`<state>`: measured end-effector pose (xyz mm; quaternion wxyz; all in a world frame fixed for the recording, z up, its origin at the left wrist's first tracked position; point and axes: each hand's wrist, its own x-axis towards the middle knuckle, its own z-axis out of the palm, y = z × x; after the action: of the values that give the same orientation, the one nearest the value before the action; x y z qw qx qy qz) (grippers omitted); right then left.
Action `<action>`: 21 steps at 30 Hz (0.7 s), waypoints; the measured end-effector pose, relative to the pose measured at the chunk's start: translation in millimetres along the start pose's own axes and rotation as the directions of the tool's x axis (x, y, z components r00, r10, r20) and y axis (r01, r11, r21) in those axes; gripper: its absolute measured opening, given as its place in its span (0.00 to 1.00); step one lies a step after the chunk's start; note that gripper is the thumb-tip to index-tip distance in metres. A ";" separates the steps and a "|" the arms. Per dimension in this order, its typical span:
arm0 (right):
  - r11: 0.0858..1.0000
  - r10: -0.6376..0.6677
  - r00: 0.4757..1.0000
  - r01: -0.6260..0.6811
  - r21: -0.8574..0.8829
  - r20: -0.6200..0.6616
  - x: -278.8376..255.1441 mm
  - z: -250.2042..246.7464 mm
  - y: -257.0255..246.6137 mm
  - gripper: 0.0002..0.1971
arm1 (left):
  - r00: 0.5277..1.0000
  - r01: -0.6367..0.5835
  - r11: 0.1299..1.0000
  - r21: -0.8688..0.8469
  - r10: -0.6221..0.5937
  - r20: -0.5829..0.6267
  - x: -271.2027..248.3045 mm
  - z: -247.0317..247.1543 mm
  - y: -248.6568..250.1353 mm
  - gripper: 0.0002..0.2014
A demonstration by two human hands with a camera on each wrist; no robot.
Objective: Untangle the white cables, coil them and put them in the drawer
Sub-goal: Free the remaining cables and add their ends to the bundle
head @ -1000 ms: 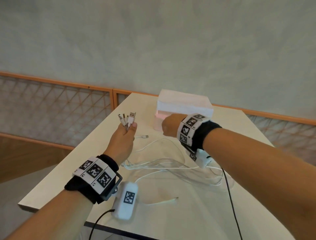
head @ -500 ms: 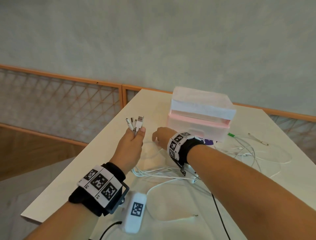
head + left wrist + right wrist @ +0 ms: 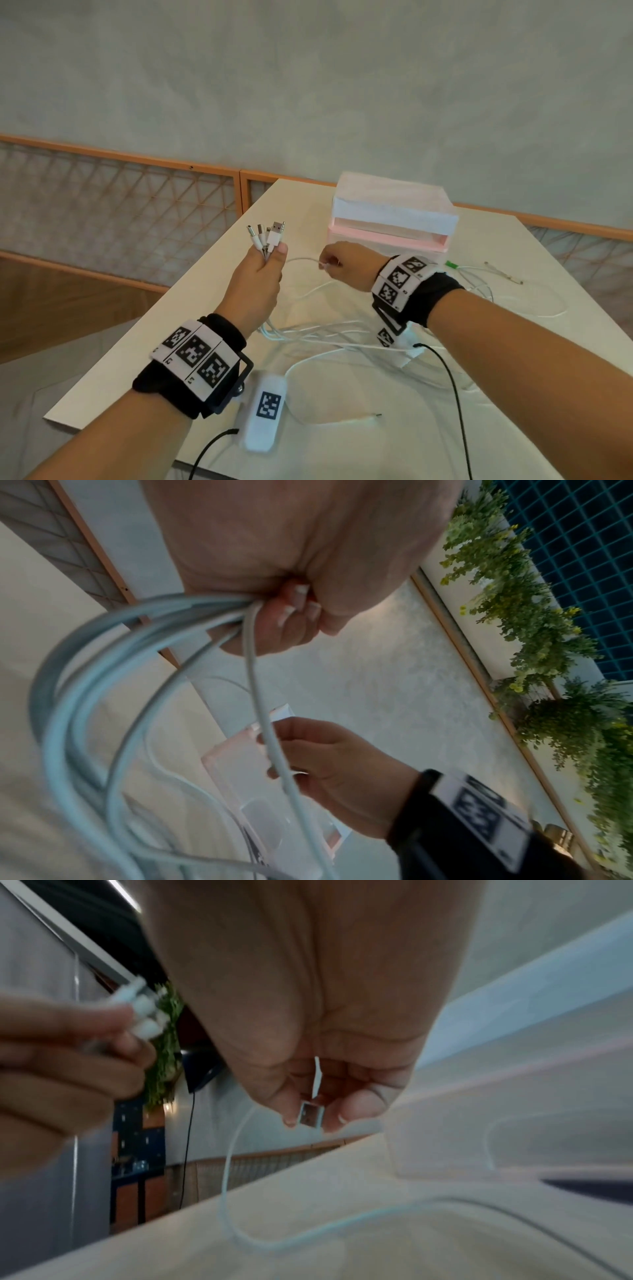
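Pale and wide, the surface (image 3: pixel 212 308) runs up to a grey wall, with a white and pink drawer unit (image 3: pixel 390 219) at its far side. Fingers first: the right hand (image 3: pixel 346 267) pinches a plug (image 3: pixel 310 1114) between thumb and fingertips, just in front of the drawer unit, its thin cable falling away to the surface. To the left, the left hand (image 3: pixel 255 284) is closed in a fist round several white cables (image 3: pixel 318 334), whose connector ends (image 3: pixel 265 234) stick up out of its top like a bunch. Below the fist the cables droop in loose loops and spread across the middle of the surface, crossing each other. More white cable (image 3: pixel 486 284) lies to the right, near the drawer unit.

By my reading, the step in hand is gathering the ends, one plug at a time, so untangling is under way and coiling has not begun. Next, the pinched plug probably needs carrying left into the held bunch, without dragging the loose loops into a knot
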<state>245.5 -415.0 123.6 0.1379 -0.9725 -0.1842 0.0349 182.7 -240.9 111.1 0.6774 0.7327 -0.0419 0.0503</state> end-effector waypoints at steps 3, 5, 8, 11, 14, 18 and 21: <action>0.989 -0.034 0.996 0.045 0.139 -0.084 -29.1 -29.0 -2.0 0.14 | 1.000 -0.016 1.000 -0.025 0.016 0.018 -8.4 4.6 13.4 0.13; 0.968 -0.031 0.983 0.075 0.241 -0.181 -51.5 -48.2 -7.4 0.14 | 0.999 -0.031 0.999 -0.039 0.032 0.038 -14.7 11.3 24.4 0.12; 0.918 -0.045 0.946 0.166 0.359 -0.322 -82.9 -72.7 -16.1 0.10 | 0.993 -0.102 0.995 -0.004 0.103 0.058 -21.0 23.1 39.4 0.11; 0.850 -0.074 0.923 0.256 0.461 -0.378 -111.1 -93.7 -23.8 0.10 | 0.979 -0.196 0.978 0.078 0.191 0.068 -27.3 33.6 51.5 0.13; 0.808 -0.136 0.909 0.332 0.486 -0.395 -133.8 -109.2 -28.9 0.13 | 0.968 -0.234 0.969 0.082 0.224 0.112 -37.2 45.7 62.9 0.11; 0.830 -0.111 0.841 0.371 0.416 -0.529 -150.4 -119.9 -30.8 0.11 | 0.962 -0.167 0.985 -0.039 0.172 0.212 -54.0 62.1 77.2 0.11; 0.876 -0.103 0.804 0.353 0.330 -0.586 -156.4 -122.5 -26.7 0.11 | 0.959 -0.082 0.989 -0.127 0.113 0.261 -61.2 68.1 82.4 0.10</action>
<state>105.3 -479.9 251.3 0.3956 -0.8567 -0.2431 -0.2248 112.5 -315.8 179.2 0.7033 0.6896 -0.1718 -0.0184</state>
